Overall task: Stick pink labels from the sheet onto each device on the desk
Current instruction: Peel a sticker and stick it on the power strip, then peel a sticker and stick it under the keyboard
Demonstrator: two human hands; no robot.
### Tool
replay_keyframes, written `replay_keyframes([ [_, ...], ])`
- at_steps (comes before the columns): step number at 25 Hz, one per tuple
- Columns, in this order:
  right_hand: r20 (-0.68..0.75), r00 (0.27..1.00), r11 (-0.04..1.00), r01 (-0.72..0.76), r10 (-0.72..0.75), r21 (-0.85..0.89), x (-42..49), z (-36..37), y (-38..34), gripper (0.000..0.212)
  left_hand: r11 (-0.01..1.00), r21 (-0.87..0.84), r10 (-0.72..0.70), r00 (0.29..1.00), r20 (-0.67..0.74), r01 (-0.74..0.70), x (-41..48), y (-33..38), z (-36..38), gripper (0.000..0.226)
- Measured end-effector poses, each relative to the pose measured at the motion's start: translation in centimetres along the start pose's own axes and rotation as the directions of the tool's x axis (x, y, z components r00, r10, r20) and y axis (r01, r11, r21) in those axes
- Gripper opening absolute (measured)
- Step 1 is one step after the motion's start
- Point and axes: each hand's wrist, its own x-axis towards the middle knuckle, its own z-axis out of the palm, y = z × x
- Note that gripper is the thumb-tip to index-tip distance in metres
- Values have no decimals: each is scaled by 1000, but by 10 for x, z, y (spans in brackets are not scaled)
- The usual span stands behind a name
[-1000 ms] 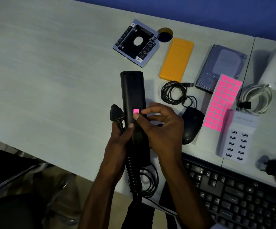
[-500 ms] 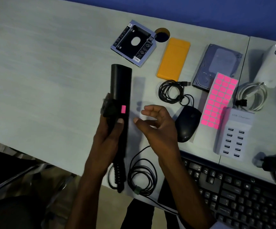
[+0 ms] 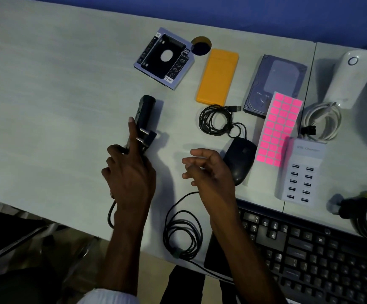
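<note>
My left hand grips a long black power strip together with its plug, holding it on edge over the desk; the pink label on it is turned out of sight. My right hand hovers with nothing in it, fingers loosely curled, just left of the black mouse. The pink label sheet lies to the right, partly over the hard drive and tucked under the white USB charger.
A drive caddy box, an orange case, a coiled black cable, a white device with white cable, a black keyboard and a cable coil at the front edge lie around.
My right hand let go of the power strip after pressing the pink label. My left hand carried the strip leftward and rolled it, hiding the label.
</note>
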Motion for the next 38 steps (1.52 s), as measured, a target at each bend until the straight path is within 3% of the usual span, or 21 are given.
replay_keyframes([
  [4,8,1000,1000,-1,1,19,-1,-6,-2,23,998,32,-50,996,-69,53,-5,2,11,79],
  [12,4,1000,999,-11,11,33,-2,-12,0,23,997,68,-39,998,-43,42,-7,-2,22,69],
  [17,-29,999,999,21,-19,44,-10,-24,-2,23,999,25,-44,998,-36,45,-10,-5,27,88],
  [20,-113,988,994,112,-109,21,-20,-44,-8,23,999,-38,-37,999,-29,36,-18,3,16,101],
  [24,-418,850,947,271,-320,-174,-29,-106,-17,24,947,-294,96,987,-129,-130,-34,46,-18,83],
  [27,-531,783,946,253,-323,-201,-31,-149,-20,23,827,-480,256,956,-141,-292,-53,101,-26,56],
  [31,-493,822,956,202,-284,-214,-27,-175,-15,24,772,-523,410,912,-27,-362,-67,173,-9,52],
  [36,-399,872,951,201,-284,-236,-25,-172,-1,26,831,-339,442,894,-78,-441,-42,203,17,56],
  [38,-391,878,953,199,-278,-230,-24,-168,4,26,827,-371,420,903,-90,-422,-36,206,19,55],
])
